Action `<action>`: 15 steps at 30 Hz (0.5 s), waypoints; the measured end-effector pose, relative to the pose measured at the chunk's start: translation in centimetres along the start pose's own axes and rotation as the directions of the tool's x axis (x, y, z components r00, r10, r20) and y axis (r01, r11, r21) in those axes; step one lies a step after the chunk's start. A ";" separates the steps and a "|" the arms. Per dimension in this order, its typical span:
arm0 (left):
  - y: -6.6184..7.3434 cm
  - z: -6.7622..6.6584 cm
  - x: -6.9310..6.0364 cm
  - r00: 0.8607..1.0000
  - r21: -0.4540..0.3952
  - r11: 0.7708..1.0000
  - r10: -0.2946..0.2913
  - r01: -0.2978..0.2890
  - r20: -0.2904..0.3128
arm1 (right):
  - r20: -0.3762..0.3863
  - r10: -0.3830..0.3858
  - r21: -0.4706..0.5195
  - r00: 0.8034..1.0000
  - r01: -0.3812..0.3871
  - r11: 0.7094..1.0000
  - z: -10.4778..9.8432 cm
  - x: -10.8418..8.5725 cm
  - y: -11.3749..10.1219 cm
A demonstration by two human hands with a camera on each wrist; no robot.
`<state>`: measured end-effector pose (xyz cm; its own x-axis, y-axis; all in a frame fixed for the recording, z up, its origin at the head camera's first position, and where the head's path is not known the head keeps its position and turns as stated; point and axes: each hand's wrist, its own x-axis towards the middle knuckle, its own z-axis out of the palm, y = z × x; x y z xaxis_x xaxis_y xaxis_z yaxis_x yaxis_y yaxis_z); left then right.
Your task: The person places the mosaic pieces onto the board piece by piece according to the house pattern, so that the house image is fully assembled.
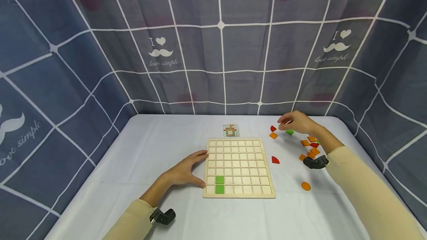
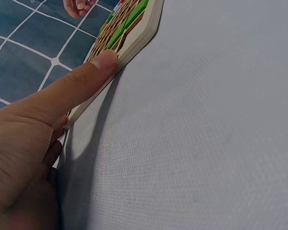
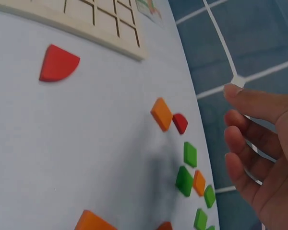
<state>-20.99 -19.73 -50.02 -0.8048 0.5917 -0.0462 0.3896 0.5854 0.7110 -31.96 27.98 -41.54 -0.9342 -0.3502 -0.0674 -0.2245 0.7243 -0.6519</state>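
A light wooden grid board [image 1: 238,162] lies on the table, with two green squares [image 1: 219,184] one above the other in its lower left cells. Thumb and fingers spread, my left hand [image 1: 183,170] touches the board's left edge; the left wrist view shows the thumb of that hand [image 2: 48,110] on the rim [image 2: 139,42]. My right hand [image 1: 298,122] is over the far right of the table, beside a green piece [image 1: 290,132]. In the right wrist view its fingers are loosely bent, and nothing shows between thumb and fingers of the hand [image 3: 266,143].
A small patterned card [image 1: 231,130] lies beyond the board. To the right are a red quarter piece [image 1: 275,160], an orange round piece [image 1: 305,186], a cluster of orange pieces [image 1: 305,143] and several green ones [image 3: 190,154]. A grid-patterned curtain [image 1: 200,47] surrounds the table.
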 end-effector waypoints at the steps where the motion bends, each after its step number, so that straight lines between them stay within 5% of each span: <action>1: 0.0 0.0 0.0 1.000 0.002 1.000 0.000 0.000 0.000 | -0.011 0.012 -0.001 1.000 -0.012 1.000 -0.1 0.0 0.4; 15: 0.3 -0.1 0.0 1.000 -0.010 1.000 -0.001 0.001 0.001 | -0.095 0.183 0.014 0.978 -0.183 0.983 0.6 -0.5 5.6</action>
<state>-20.88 -19.62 -49.70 -0.8046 0.5919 -0.0474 0.3846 0.5803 0.7179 -32.61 31.85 -45.64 -0.9817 -0.1532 -0.1134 -0.0460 0.7680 -0.6388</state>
